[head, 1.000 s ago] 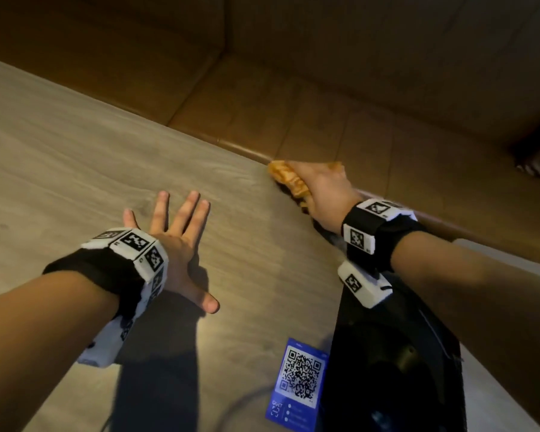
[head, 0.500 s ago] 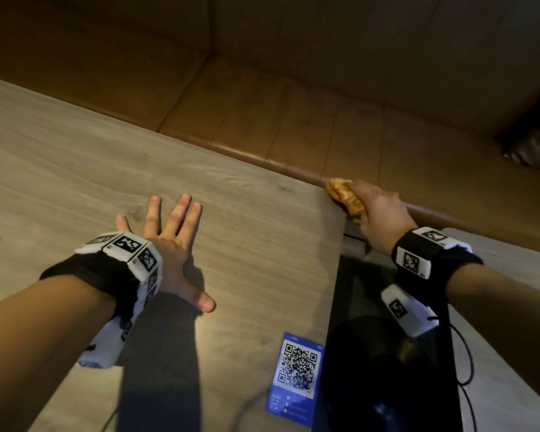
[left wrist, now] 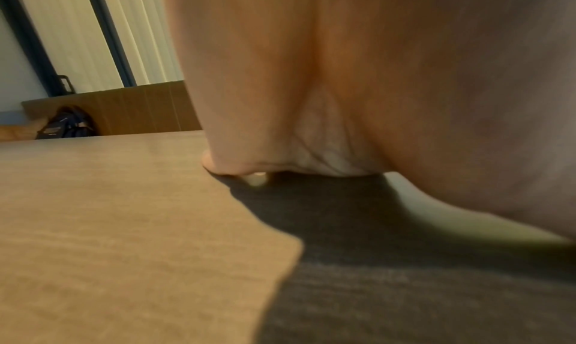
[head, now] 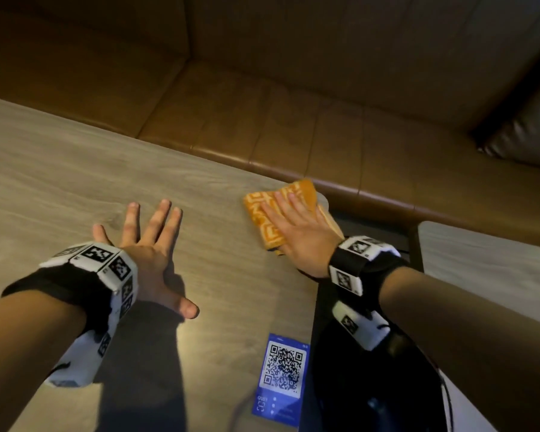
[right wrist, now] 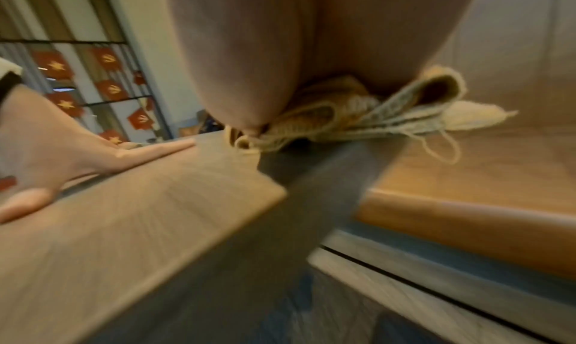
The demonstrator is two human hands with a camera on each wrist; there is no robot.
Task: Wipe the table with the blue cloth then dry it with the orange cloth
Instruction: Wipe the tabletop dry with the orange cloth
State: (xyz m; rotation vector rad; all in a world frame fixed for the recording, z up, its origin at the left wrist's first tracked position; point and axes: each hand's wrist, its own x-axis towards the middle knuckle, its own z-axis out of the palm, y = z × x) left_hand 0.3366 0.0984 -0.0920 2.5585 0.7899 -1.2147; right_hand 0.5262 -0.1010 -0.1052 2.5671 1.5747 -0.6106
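The folded orange cloth (head: 264,215) with a pale pattern lies on the wooden table (head: 60,169) at its far right corner. My right hand (head: 296,226) presses flat on it with straight fingers. In the right wrist view the cloth (right wrist: 358,120) is bunched under my palm at the table's edge, loose threads hanging off. My left hand (head: 144,241) rests flat on the table with fingers spread, left of the cloth and apart from it. The blue cloth is not in view.
A blue QR-code card (head: 279,374) lies near the table's front right. A dark gap with a black object (head: 371,385) runs between this table and a second table (head: 487,260) on the right. A brown leather bench (head: 293,126) lines the far edge.
My right hand went from gripping the bunched cloth at the table's right corner to pressing it flat, spread out, a little leftward onto the table. The left hand stayed put.
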